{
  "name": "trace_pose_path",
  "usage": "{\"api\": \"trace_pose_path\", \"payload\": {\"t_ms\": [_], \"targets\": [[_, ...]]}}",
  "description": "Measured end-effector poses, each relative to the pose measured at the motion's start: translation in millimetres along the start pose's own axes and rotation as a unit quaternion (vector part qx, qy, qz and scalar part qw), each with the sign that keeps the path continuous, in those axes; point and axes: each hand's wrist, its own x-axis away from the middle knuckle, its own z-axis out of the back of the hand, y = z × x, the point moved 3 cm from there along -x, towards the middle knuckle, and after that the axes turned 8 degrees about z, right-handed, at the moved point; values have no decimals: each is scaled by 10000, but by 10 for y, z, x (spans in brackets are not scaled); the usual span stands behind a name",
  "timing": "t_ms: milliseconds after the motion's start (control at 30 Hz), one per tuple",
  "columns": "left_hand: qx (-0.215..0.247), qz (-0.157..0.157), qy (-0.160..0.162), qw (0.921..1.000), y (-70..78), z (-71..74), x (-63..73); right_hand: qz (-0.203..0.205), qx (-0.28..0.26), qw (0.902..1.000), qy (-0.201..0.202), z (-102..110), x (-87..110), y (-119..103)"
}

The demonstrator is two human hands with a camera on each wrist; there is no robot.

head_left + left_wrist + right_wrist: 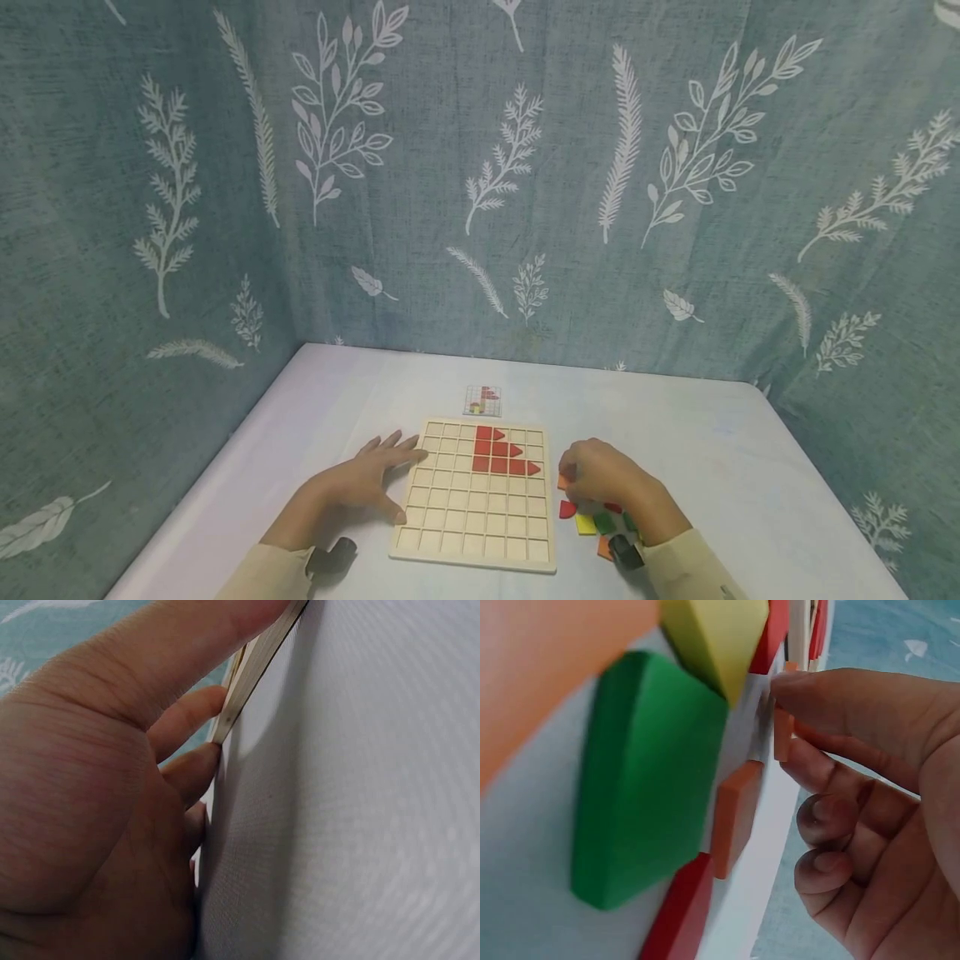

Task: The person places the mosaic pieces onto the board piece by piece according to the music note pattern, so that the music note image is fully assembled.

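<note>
A pale wooden grid board [465,523] lies on the table. Red square and triangular tiles [492,448] form three rows in its upper part. My left hand [366,478] rests against the board's left edge, fingers spread; in the left wrist view, the thumb and fingertips touch the wooden edge [259,667]. Right of the board, my right hand [606,477] pinches an orange tile [782,735] between thumb and fingers, the other fingers curled. Near it lie a green tile [649,780], a yellow tile [716,637] and another orange tile [737,817].
A small printed pattern card [482,401] lies just beyond the board. Several loose tiles, including a red rounded one [567,509], a yellow one [586,524] and an orange one [604,547], lie right of the board, partly under my right wrist. A leaf-patterned curtain [450,183] stands behind the white table [675,417].
</note>
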Motion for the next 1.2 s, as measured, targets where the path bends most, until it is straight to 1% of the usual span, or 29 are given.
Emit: {"api": "trace_pose_path", "payload": {"t_ms": [67, 133, 233, 300, 367, 433, 500, 633, 733, 833, 967, 1067, 1133, 1200], "targets": [[-1, -9, 1, 10000, -3, 1, 4, -64, -123, 9999, -16, 19, -9, -10], [-11, -3, 14, 10000, -5, 5, 4, -55, -355, 9994, 2, 34, -16, -25], [-12, -7, 42, 10000, -8, 9, 1, 237, -566, 9981, 97, 51, -23, -60], [3, -16, 40, 10000, -9, 7, -3, 508, -515, 9972, 194, 50, -36, -94], [2, -28, 24, 10000, -12, 2, -7, 781, -330, 9960, 289, 41, -57, -135], [9, -55, 13, 10000, -14, -3, -11, 971, -227, 9944, 358, 27, -85, -186], [-8, -53, 0, 10000, -14, -6, -13, 1068, -268, 9932, 370, 5, -117, -245], [-26, -41, 4, 10000, -7, 1, -18, 1071, -365, 9930, 352, -38, -189, -372], [-34, -36, -14, 10000, 4, 12, -18, 1160, -228, 9925, 320, -66, -257, -470], [-38, -73, -4, 10000, 12, 18, -17, 1365, -24, 9901, 329, -76, -316, -571], [-83, -124, 17, 9999, 8, 16, -16, 1713, 62, 9845, 385, -69, -367, -696], [-87, -155, 9, 9998, 5, 10, -9, 2039, 103, 9781, 393, -80, -403, -779], [-56, -161, -4, 9999, 7, 7, -1, 2259, 181, 9734, 346, -99, -431, -835], [-24, -150, -16, 9999, 11, 6, 10, 2358, 235, 9711, 284, -131, -460, -877]]}}
